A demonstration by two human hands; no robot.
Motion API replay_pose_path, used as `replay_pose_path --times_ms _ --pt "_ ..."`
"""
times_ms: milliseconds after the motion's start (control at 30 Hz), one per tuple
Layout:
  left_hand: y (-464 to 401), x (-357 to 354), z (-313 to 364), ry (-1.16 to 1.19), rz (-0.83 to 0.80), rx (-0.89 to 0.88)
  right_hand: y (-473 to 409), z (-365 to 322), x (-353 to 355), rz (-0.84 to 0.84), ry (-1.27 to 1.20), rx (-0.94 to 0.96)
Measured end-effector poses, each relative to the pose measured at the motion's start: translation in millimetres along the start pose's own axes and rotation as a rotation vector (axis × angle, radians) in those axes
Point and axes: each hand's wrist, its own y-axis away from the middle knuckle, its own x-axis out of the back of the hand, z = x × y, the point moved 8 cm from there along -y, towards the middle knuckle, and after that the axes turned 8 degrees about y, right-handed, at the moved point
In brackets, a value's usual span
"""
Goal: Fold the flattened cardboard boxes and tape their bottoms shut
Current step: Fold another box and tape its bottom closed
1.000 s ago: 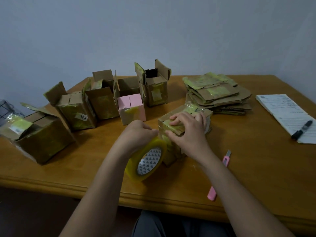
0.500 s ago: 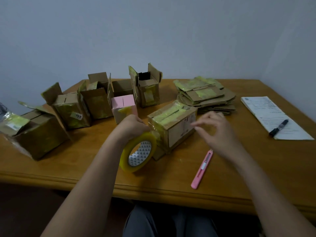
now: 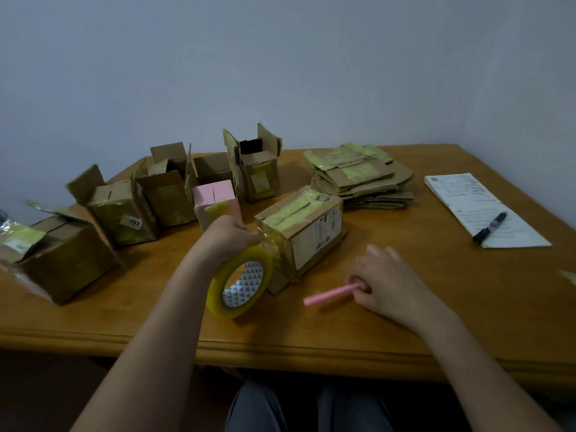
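While our left hand [image 3: 230, 235] grips the tape roll [image 3: 239, 283] at the taped box's [image 3: 299, 226] seven o'clock, our right hand [image 3: 385, 280] pinches the pink cutter [image 3: 330, 294].

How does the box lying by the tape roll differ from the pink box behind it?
The box by the tape roll is brown; the pink box is pink-faced. The brown box lies on its side with a white printed label facing the person, while the pink box stands upright and shows no label. The brown box looks larger. A strip from the tape roll, held by the left hand, runs onto the brown box; nothing touches the pink one. Both carry yellowish tape.
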Motion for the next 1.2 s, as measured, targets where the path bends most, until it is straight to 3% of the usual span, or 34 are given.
replay_pose_path --times_ms 67,167,233,367,667,933,1033,1100,1200 --pt "0.2 1.3 -1.3 0.005 0.004 -0.015 2.1 7.0 25.1 0.219 -0.107 -0.062" --pt "-0.4 1.8 -2.9 0.016 0.009 -0.026 9.5 2.4 62.9 0.594 -0.562 -0.038" --pt "-0.7 1.7 -3.5 0.021 0.009 -0.035 1.0 -13.5 73.3 0.677 -0.776 0.012" --pt "-0.8 1.8 -5.7 0.038 -0.003 -0.035 -35.8 -53.9 75.4 0.665 -0.783 0.138" --pt "-2.0 5.8 -14.6 0.088 0.002 -0.032 -56.2 -51.5 37.1 0.573 -0.849 0.066" --pt "-6.6 4.9 -15.0 0.065 0.014 -0.018 -63.8 -65.7 32.8 0.405 -0.641 0.204" --pt "-4.3 6.5 -16.3 0.07 -0.001 -0.028 -62.5 -58.4 31.9 0.383 -0.892 0.121" --pt "-1.7 7.0 -15.7 0.074 0.001 -0.038 -61.3 -44.1 32.8 0.46 -1.096 0.02" --pt "0.8 7.2 -14.1 0.077 0.002 -0.042 -63.5 -47.3 34.6 0.476 -1.065 -0.006"
